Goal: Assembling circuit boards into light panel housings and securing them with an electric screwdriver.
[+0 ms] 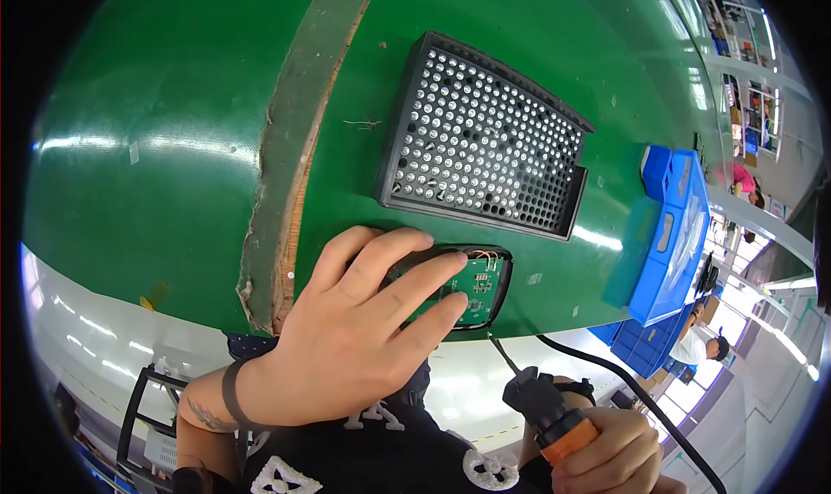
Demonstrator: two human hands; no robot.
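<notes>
A black plastic case (504, 290) with rounded corners lies at the table's near edge, with a green circuit board (481, 297) and thin copper-coloured wires inside. My left hand (368, 321) is draped over its left part, fingers curved onto board and rim; the thumb is hidden beneath. In my right hand (610, 459) is a black and orange electric screwdriver (550, 412), fingers wrapped round the orange grip. Its thin bit points up and left, with the tip close to the case's near right corner. Whether the tip touches the case, I cannot tell.
Beyond the case, a black tray (485, 139) holds rows of small silvery screws, some holes unfilled. A worn wooden strip (299, 161) crosses the green table at left. Blue bins (671, 234) stand at right. A black cable (640, 386) runs over the near edge. People are farther off.
</notes>
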